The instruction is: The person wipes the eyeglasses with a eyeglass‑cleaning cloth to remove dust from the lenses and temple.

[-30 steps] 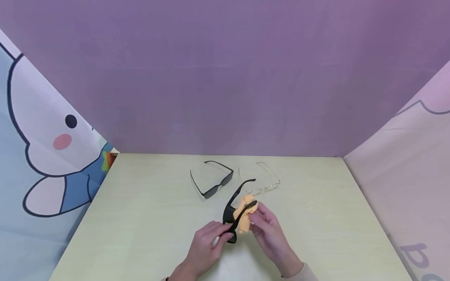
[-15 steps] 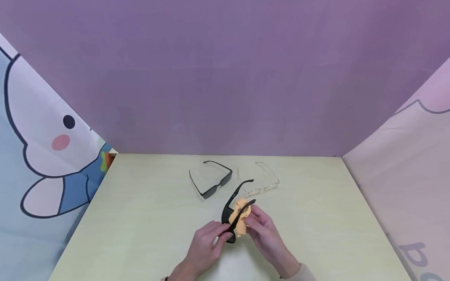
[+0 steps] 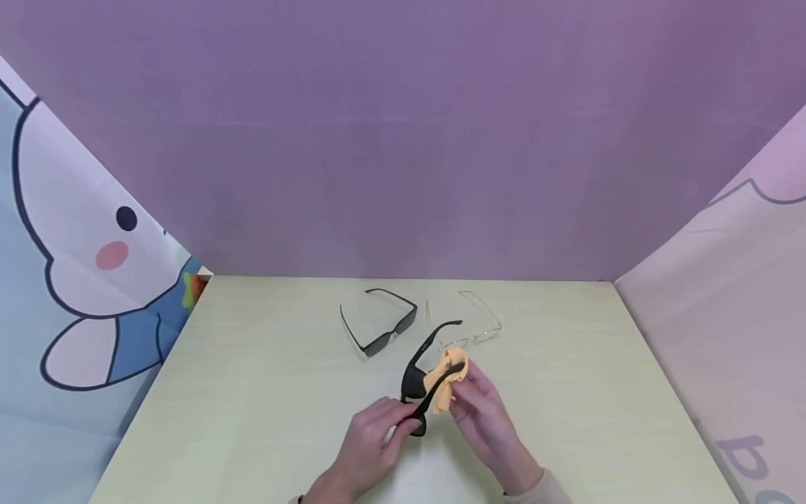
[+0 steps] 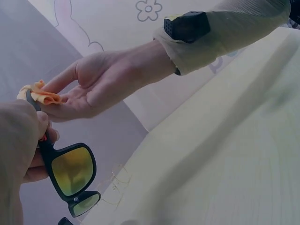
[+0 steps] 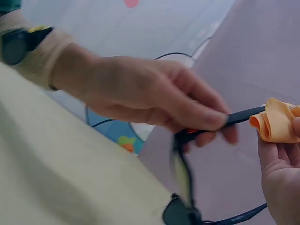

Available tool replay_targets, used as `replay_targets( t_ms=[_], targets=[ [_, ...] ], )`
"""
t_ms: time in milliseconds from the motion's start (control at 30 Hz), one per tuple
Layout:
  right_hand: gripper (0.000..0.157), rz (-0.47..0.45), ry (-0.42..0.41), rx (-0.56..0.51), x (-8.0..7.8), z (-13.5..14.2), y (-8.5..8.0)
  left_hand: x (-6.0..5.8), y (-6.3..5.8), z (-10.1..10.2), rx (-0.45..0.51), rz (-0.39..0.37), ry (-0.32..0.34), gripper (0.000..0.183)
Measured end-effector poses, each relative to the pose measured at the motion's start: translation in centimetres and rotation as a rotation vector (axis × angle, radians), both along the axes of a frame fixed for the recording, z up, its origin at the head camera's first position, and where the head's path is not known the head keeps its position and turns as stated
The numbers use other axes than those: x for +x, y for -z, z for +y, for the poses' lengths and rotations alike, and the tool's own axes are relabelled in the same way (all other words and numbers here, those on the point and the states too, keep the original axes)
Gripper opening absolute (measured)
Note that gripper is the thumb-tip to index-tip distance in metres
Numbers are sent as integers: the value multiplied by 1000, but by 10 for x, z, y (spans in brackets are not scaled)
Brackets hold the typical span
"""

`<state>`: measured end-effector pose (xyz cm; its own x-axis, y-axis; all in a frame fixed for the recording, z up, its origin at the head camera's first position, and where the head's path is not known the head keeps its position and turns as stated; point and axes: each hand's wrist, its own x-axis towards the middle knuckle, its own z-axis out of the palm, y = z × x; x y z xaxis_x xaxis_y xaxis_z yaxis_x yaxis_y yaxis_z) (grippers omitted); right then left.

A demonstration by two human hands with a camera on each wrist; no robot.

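Black sunglasses [image 3: 413, 383] with yellow-tinted reflective lenses [image 4: 72, 171] are held above the table, temples spread. My left hand [image 3: 373, 442] pinches them by one temple close to its hinge, thumb on one side and fingers on the other. My right hand [image 3: 483, 418] pinches a folded orange cloth [image 5: 276, 121] between thumb and fingers. The cloth wraps round the end part of that same temple [image 5: 246, 115], hiding some of it. In the head view, the cloth [image 3: 448, 374] lies between the two temples.
A second pair of dark sunglasses [image 3: 378, 343] lies unfolded on the pale table [image 3: 252, 392], left of centre. Thin wire-framed glasses [image 3: 485, 336] rest just behind the held pair. A purple panel [image 3: 403, 154] stands at the back, with printed cloth panels [image 3: 94, 238] at the sides.
My right hand and the cloth first move left toward the lenses, then back right and away along the temple to its end. My left hand keeps its grip on the sunglasses, which shift slightly.
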<state>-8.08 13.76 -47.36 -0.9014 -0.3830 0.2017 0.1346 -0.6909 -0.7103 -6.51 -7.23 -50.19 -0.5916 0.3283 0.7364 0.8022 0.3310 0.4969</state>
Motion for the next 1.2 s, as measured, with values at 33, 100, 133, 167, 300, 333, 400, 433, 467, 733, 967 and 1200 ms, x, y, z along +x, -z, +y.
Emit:
replay_targets(
  t_ms=[33,100,133,167,300,333,400,433,467,733,967,1200],
  targets=[
    [47,2,-10,20,1,-2,1,0,0,0,-3,-8,-2,10],
    [46,12,-25,55,3,-4,3,1,0,0,-3,-14,-4,10],
    [46,17,-26,71,3,-5,3,1,0,-1,-3,-18,-6,10],
    [46,27,-22,83,4,-5,3,1,0,-1,-4,-20,-8,10],
    [45,57,17,76,0,0,-2,2,0,0,2,-34,-7,10],
    [45,60,26,59,-1,2,-3,2,0,0,3,-35,-8,10],
    [46,60,30,14,-2,4,-5,3,0,0,4,-34,-10,11],
    [47,56,28,-6,-2,5,-6,3,0,0,4,-30,-11,12],
    [47,50,25,-16,-2,5,-5,3,0,1,3,-29,-13,11],
    [48,-12,-21,70,5,-5,6,1,1,0,20,-15,-22,11],
    [49,16,2,57,1,-2,1,1,2,-1,30,6,-25,11],
    [52,10,77,-41,-7,9,-10,0,6,1,62,21,19,9]
  ],
)
